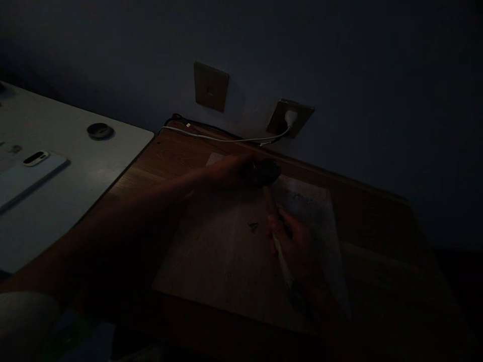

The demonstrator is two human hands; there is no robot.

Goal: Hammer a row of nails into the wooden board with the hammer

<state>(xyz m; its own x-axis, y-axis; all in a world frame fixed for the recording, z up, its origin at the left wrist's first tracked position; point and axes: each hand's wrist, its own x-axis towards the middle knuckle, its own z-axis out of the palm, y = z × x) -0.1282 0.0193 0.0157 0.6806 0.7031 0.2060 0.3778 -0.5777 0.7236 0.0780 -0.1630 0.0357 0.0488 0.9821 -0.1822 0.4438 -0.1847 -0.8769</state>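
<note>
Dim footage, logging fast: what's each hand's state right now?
Left hand: holding a dark rounded object, grip partly lost in shadow.
Right hand: closed around a pale stick.

A flat board (211, 251) lies on the brown wooden desk (139, 176). A thin white cord (226, 140) runs along the far edge.

Board (215, 261) on table (388, 251); phone (41, 173) on desk (94, 166), left; wall plates (211, 83) behind.

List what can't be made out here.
Head view:
Grip of left hand on dark object: deep shadow.
Lower end of light stick, below right hand: darkness.
Rest of phone: cut off by left edge.
Dark bits on board: too small and dim to identify.
</note>
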